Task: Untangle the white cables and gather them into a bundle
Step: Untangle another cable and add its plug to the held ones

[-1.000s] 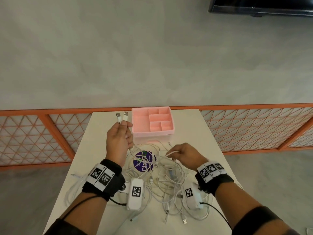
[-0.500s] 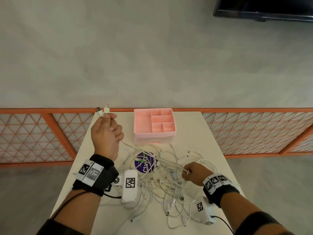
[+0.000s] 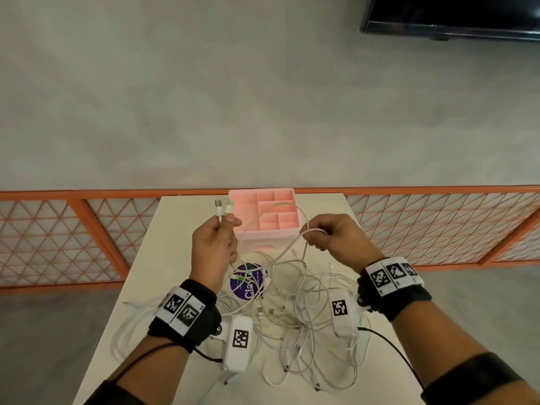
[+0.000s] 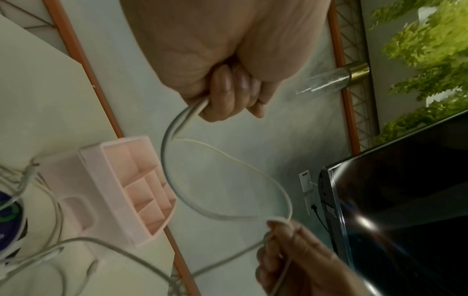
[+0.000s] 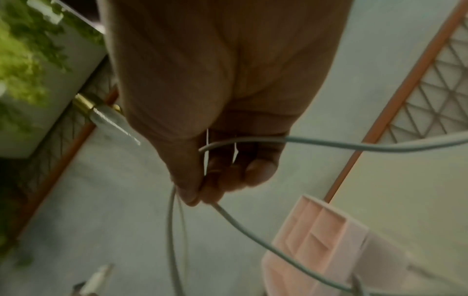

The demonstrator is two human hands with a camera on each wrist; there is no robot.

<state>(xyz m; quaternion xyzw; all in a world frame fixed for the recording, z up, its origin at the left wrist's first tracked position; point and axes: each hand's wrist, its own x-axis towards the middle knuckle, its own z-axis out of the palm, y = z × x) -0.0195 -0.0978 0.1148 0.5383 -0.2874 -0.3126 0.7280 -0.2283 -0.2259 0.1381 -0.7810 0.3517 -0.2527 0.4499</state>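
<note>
A tangle of white cables (image 3: 295,311) lies on the white table (image 3: 175,223). My left hand (image 3: 214,244) is raised above it and grips two cable ends, whose plugs (image 3: 223,206) stick up from the fist. In the left wrist view the fingers (image 4: 228,94) curl round the two strands. My right hand (image 3: 330,235) is lifted to the same height and pinches a bend of cable (image 3: 314,231) between thumb and fingers (image 5: 200,190). A loop of cable (image 4: 228,180) hangs between both hands over the pink box.
A pink organiser box (image 3: 264,213) with several compartments stands at the table's far edge. A round purple disc (image 3: 247,280) lies under the cables. An orange lattice railing (image 3: 87,229) runs behind the table. A dark screen (image 3: 450,16) hangs at the upper right.
My right hand rose from the tangle, lifting a cable bend up to the left hand's height. My left hand shifted right, toward the pink box, still holding the two plug ends.
</note>
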